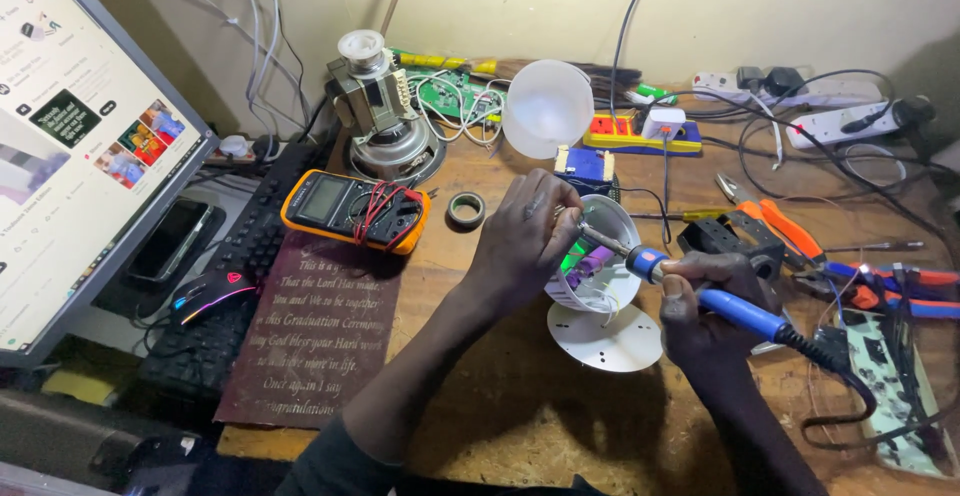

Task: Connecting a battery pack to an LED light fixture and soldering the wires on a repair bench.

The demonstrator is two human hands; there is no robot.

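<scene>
My right hand grips a blue-handled soldering iron, whose tip points left into an opened white bulb housing on the wooden table. My left hand rests on the housing's left rim, fingers pinched together at the iron's tip; what they pinch is too small to tell. Purple and green parts and white wires show inside the housing. A round white disc lies just in front of it.
A yellow multimeter lies left, with a tape roll beside it. A motor and white dome cover stand behind. Pliers, screwdrivers and power strips crowd the right. Monitor, keyboard, mouse and phone occupy the left.
</scene>
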